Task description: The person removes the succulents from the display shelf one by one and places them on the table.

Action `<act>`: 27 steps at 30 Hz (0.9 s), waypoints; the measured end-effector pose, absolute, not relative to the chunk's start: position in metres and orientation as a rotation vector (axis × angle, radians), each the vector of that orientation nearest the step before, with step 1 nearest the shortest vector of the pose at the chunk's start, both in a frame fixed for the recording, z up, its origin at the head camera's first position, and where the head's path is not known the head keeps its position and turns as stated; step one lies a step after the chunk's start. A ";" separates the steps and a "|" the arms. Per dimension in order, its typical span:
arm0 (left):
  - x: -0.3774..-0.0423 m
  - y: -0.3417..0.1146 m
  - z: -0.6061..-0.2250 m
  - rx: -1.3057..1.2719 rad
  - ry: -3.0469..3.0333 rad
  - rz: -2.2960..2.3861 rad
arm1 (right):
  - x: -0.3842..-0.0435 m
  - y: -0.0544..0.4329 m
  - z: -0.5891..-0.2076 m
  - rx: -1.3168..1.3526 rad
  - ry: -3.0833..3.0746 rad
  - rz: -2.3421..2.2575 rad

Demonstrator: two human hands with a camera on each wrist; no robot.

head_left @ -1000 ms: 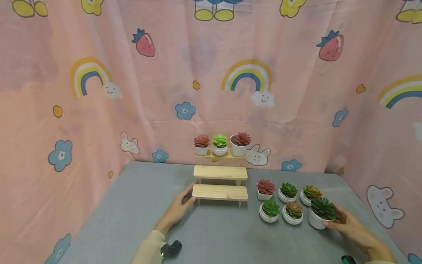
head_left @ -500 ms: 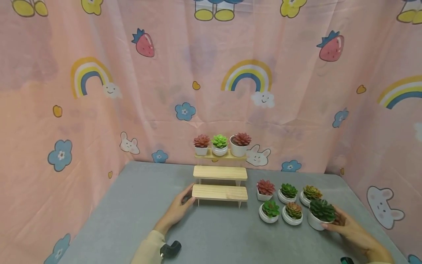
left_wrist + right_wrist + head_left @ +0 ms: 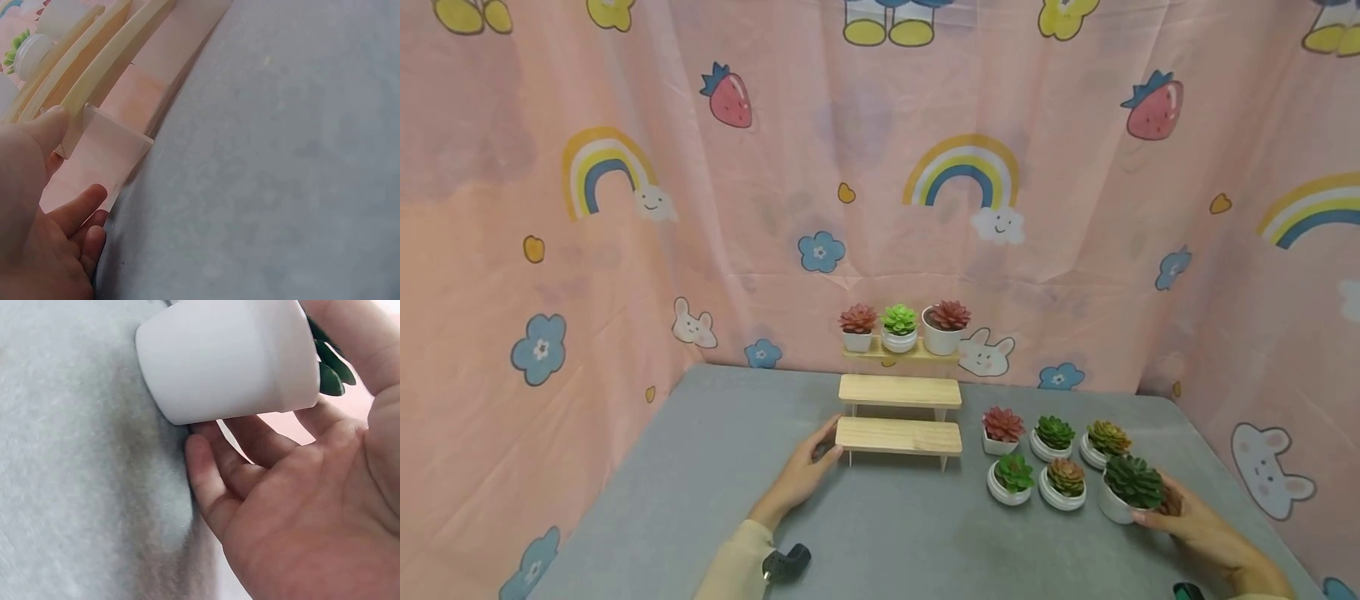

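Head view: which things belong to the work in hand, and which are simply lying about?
Likely in the work:
dark green succulent, held by the right hand
wooden stand, touched by the left hand
five other potted succulents beside it
three potted succulents atop the stand

Seemingly only surroundings:
printed curtain
grey table

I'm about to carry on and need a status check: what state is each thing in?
Left hand: gripping the left end of the bottom shelf
Stand: upright, its top shelf bearing three potted plants
Right hand: grip on the large dark green plant
Large dark green plant: roughly upright, held; lifted or not, cannot tell
Five smaller plants: standing on the table
Pink curtain: hanging, creased
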State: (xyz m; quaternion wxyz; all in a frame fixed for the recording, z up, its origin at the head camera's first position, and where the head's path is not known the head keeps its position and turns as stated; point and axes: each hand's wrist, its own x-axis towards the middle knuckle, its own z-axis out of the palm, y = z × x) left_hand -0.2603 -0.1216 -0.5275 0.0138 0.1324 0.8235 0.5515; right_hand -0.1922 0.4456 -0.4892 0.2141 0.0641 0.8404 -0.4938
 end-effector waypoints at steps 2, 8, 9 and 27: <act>-0.261 -0.122 -0.528 0.419 2.565 1.722 | -0.192 0.445 -0.488 0.204 2.311 -1.383; -0.261 -0.125 -0.529 0.439 2.573 1.715 | -0.188 0.448 -0.486 0.088 2.327 -1.526; -0.260 -0.125 -0.529 0.443 2.577 1.710 | -0.187 0.449 -0.485 0.066 2.362 -1.536; -0.260 -0.122 -0.533 0.457 2.583 1.698 | -0.170 0.424 -0.440 0.068 3.153 -1.450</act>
